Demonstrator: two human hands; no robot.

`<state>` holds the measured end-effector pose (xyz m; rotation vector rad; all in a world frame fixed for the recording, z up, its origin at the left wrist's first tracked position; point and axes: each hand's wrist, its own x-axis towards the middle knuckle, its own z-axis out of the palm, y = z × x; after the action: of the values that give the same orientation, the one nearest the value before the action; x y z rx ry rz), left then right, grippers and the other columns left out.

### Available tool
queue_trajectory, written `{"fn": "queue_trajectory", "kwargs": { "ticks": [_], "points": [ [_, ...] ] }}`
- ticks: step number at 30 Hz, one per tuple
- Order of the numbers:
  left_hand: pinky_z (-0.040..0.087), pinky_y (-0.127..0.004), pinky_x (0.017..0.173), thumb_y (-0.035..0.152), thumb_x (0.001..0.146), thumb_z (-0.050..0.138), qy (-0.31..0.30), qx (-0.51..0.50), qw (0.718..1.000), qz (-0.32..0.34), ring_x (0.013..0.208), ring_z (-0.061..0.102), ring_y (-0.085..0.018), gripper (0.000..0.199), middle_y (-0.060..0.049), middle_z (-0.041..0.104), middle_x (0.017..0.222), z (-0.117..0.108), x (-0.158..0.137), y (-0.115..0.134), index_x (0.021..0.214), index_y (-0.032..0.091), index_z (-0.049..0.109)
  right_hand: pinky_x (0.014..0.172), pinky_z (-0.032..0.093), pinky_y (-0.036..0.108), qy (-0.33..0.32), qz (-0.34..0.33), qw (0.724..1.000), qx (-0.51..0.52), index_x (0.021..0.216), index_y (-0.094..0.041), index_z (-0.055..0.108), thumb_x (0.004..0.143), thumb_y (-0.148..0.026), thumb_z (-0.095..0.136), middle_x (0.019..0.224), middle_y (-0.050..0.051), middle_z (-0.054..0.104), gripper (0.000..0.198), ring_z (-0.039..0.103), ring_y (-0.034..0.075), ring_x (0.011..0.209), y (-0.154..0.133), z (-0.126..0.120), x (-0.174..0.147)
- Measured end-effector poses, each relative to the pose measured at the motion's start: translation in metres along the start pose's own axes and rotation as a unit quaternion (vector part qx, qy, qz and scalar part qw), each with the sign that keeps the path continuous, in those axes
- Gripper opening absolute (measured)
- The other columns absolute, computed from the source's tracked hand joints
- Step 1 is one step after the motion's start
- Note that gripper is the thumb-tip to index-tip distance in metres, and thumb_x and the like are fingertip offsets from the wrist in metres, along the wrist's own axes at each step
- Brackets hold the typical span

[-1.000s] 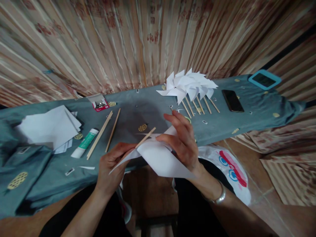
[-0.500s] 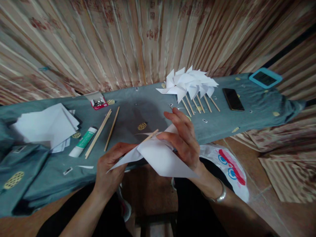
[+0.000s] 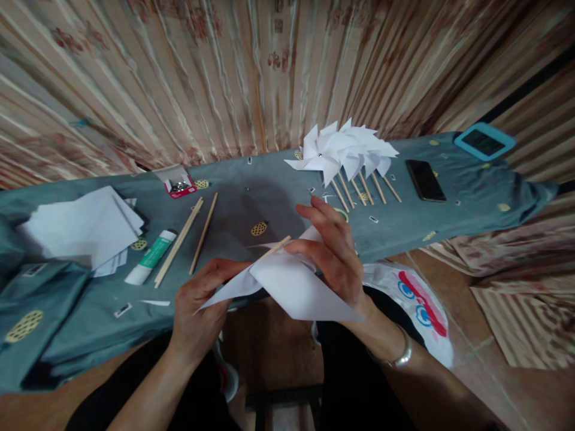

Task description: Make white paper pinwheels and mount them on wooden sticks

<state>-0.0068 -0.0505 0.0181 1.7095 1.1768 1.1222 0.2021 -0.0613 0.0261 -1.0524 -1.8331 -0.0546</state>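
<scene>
A white paper pinwheel point(image 3: 294, 284) is held above the table's near edge, between both hands. A wooden stick point(image 3: 276, 246) runs behind its paper, its tip showing over the top. My left hand point(image 3: 200, 299) is closed at the left side, round the stick's lower part, which paper and fingers mostly hide. My right hand point(image 3: 330, 248) grips the pinwheel's right side, thumb and index finger at the paper near the stick's tip, other fingers raised. Where its fingertips press is partly hidden.
Finished pinwheels point(image 3: 330, 152) lie overlapping at the back. Leftward are loose sticks point(image 3: 179, 242), a glue tube point(image 3: 151, 257), a red-and-white box of pins point(image 3: 179, 184) and stacked paper sheets point(image 3: 85, 224). A phone point(image 3: 425, 181) and a blue-framed device point(image 3: 485, 142) lie right.
Almost nothing differs. The hands and pinwheel hold nearly the same pose, while the view has shifted very slightly.
</scene>
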Motion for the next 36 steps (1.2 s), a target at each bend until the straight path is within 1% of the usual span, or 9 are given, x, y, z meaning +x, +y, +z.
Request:
{"fn": "queue_trajectory", "kwargs": {
  "ticks": [5,11,13,16,21,24,27,31,36],
  "points": [
    [0.054,-0.023,0.058,0.028,0.083,0.065,0.007,0.018,0.999,0.035,0.067,0.068,-0.015,0.014,-0.002,0.073,0.076,0.001,0.000,0.000,0.086,0.024,0.078,0.110,0.041,0.057,-0.002,0.009,1.000,0.008,0.105,-0.024,0.063,0.088,-0.019,0.061,0.138,0.008,0.056,0.017,0.043,0.032,0.138,0.001,0.000,0.000],
    [0.054,-0.021,0.066,0.021,0.085,0.064,0.016,0.077,0.988,0.130,0.075,0.068,-0.013,0.017,0.002,0.073,0.085,-0.006,-0.001,-0.005,0.096,0.027,0.076,0.110,0.041,0.057,-0.010,0.017,1.000,0.000,0.103,-0.024,0.063,0.089,-0.019,0.058,0.138,0.007,0.056,0.015,0.043,0.031,0.138,0.003,0.001,-0.001],
    [0.054,-0.021,0.068,0.020,0.086,0.064,0.019,0.121,0.981,0.154,0.076,0.068,-0.012,0.016,0.002,0.073,0.087,-0.009,-0.002,-0.006,0.097,0.027,0.075,0.110,0.041,0.056,-0.012,0.017,1.000,-0.002,0.102,-0.024,0.063,0.090,-0.019,0.058,0.138,0.007,0.056,0.014,0.043,0.031,0.138,0.003,0.001,-0.002],
    [0.054,-0.020,0.068,0.017,0.087,0.062,0.018,0.185,0.963,0.194,0.077,0.069,-0.012,0.013,0.002,0.072,0.090,-0.012,-0.003,-0.004,0.089,0.024,0.072,0.109,0.042,0.055,-0.011,0.019,1.000,-0.005,0.102,-0.023,0.063,0.090,-0.018,0.058,0.136,0.008,0.057,0.014,0.043,0.030,0.138,0.002,0.002,-0.002],
    [0.053,-0.018,0.063,0.013,0.088,0.059,0.030,0.260,0.930,0.258,0.073,0.069,-0.011,0.012,0.001,0.070,0.084,-0.013,-0.005,0.004,0.078,0.020,0.065,0.110,0.041,0.055,-0.027,0.033,0.999,-0.009,0.101,-0.024,0.063,0.090,-0.022,0.059,0.137,0.007,0.056,0.012,0.043,0.031,0.138,0.002,0.002,-0.002],
    [0.053,-0.017,0.063,0.011,0.087,0.059,0.032,0.282,0.918,0.277,0.072,0.068,-0.011,0.014,0.001,0.070,0.084,-0.014,-0.005,0.007,0.077,0.019,0.061,0.111,0.041,0.055,-0.030,0.035,0.999,-0.004,0.102,-0.024,0.063,0.090,-0.023,0.059,0.138,0.008,0.056,0.012,0.042,0.031,0.139,0.003,0.002,-0.002],
    [0.053,-0.018,0.065,0.012,0.088,0.059,0.028,0.291,0.913,0.285,0.075,0.068,-0.012,0.011,0.000,0.070,0.086,-0.016,-0.007,0.008,0.081,0.019,0.064,0.111,0.039,0.058,-0.022,0.035,0.999,0.014,0.105,-0.023,0.062,0.092,-0.023,0.057,0.139,0.008,0.055,0.014,0.041,0.031,0.140,0.004,0.003,-0.004],
    [0.053,-0.021,0.066,0.015,0.090,0.057,0.016,0.283,0.921,0.266,0.074,0.067,-0.013,0.019,-0.002,0.070,0.089,-0.018,-0.009,0.006,0.103,0.020,0.069,0.113,0.035,0.061,-0.013,0.049,0.998,0.032,0.111,-0.026,0.060,0.092,-0.029,0.058,0.142,0.007,0.052,0.020,0.038,0.032,0.141,0.004,0.004,-0.008],
    [0.052,-0.021,0.067,0.013,0.086,0.065,0.016,0.262,0.930,0.256,0.074,0.067,-0.013,0.023,-0.002,0.069,0.089,-0.019,-0.012,0.007,0.107,0.022,0.069,0.114,0.034,0.063,-0.016,0.051,0.998,0.037,0.129,-0.030,0.054,0.092,-0.033,0.058,0.142,0.007,0.052,0.036,0.038,0.032,0.142,0.004,0.005,-0.009]
  ]
}}
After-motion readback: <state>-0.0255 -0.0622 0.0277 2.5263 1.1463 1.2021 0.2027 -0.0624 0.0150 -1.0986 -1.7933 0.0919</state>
